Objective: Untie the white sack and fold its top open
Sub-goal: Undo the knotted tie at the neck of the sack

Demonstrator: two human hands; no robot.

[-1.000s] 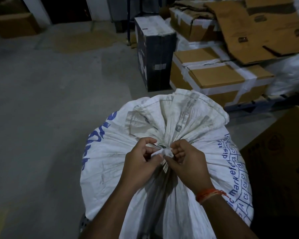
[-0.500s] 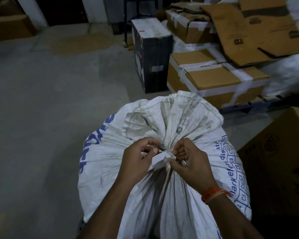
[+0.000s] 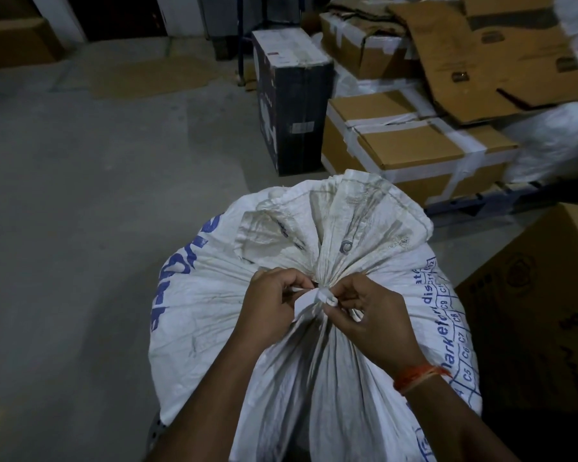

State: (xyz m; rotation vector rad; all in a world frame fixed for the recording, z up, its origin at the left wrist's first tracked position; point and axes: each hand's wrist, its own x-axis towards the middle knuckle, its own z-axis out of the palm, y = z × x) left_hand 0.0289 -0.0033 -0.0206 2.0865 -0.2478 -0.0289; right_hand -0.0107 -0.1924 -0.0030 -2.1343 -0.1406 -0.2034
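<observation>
A full white woven sack [image 3: 214,311] with blue print stands on the floor right below me. Its neck is gathered and bound by a white tie strip [image 3: 317,295], and the loose top fans out beyond the knot. My left hand [image 3: 271,308] pinches the tie on the knot's left side. My right hand [image 3: 371,315], with an orange thread on its wrist, pinches the tie's end on the right side. The knot itself is partly hidden by my fingers.
Grey concrete floor [image 3: 90,195] stretches to the left. Taped cardboard boxes [image 3: 414,151] on a pallet and a dark upright box [image 3: 291,105] stand beyond the sack. A large brown carton [image 3: 541,311] sits close on the right.
Both hands stay at the knot and keep working the white tie; the strip's free end has shifted a little between the fingers. The sack's top is still bound.
</observation>
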